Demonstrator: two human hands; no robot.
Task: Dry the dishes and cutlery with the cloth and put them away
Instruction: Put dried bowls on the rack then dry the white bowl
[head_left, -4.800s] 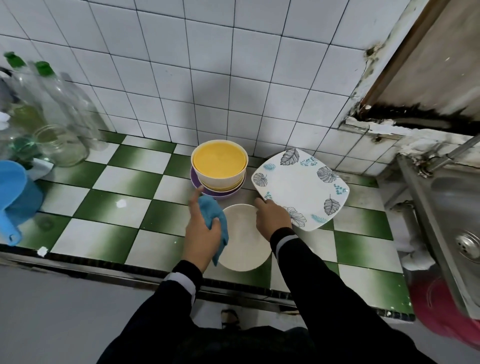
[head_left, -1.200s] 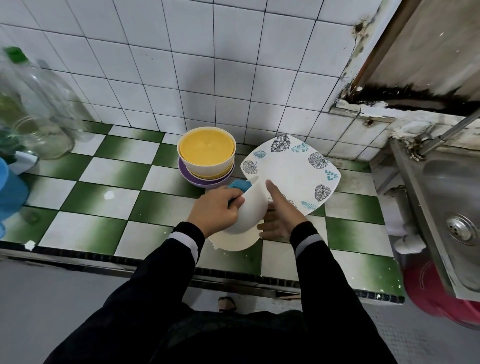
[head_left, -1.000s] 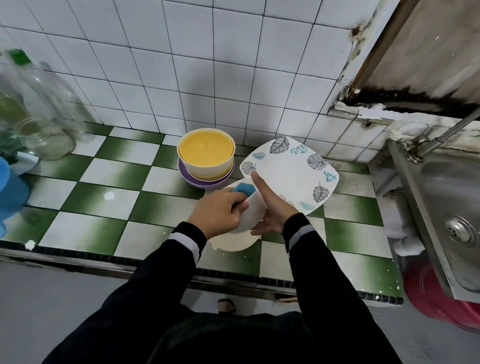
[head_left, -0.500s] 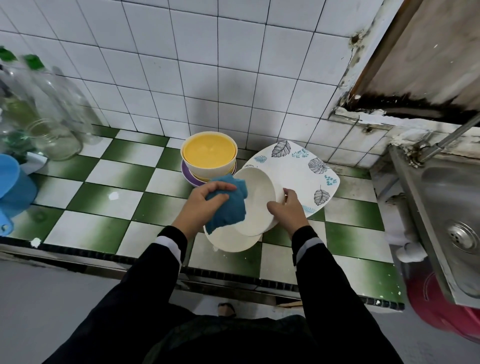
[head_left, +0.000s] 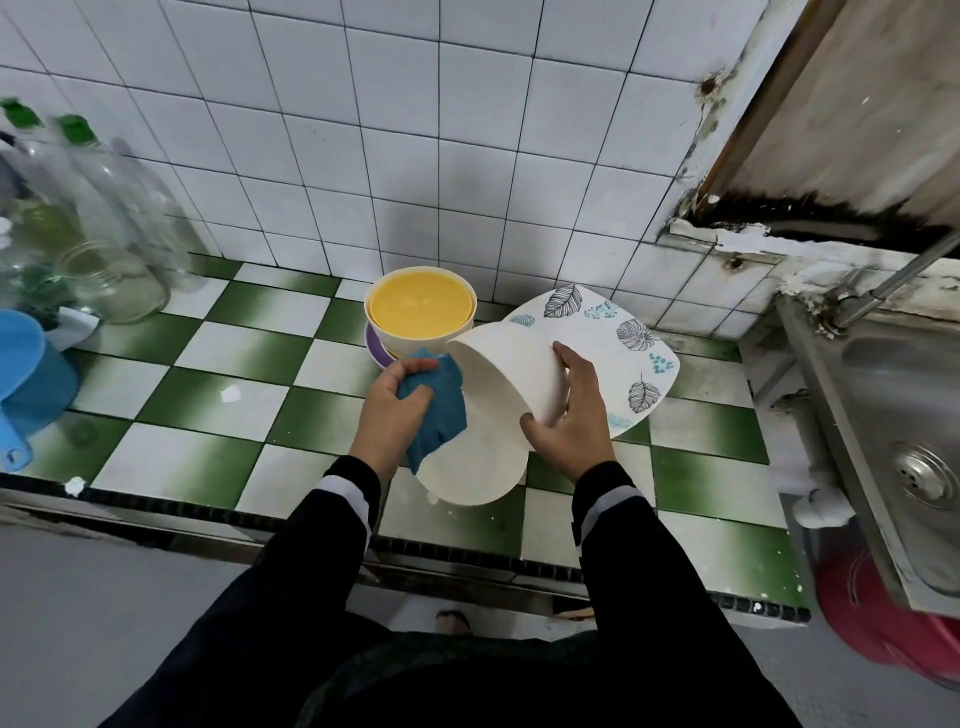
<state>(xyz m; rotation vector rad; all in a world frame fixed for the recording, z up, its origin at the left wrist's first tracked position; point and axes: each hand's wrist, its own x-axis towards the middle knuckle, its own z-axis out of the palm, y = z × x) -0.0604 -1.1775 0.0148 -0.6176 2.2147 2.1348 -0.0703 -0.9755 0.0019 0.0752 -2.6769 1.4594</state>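
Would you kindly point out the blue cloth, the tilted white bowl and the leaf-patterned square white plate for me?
blue cloth (head_left: 441, 410), head view, on its bunched middle.
tilted white bowl (head_left: 506, 366), head view, on its outer wall.
leaf-patterned square white plate (head_left: 605, 327), head view, on its bare centre.

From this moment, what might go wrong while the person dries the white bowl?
1. The right hand alone holds the tilted white bowl above the counter; if it is wet, it may slip and hit the white dish lying directly below.
2. That dish lies near the counter's front edge, so a push from the left hand with the cloth might send it off.
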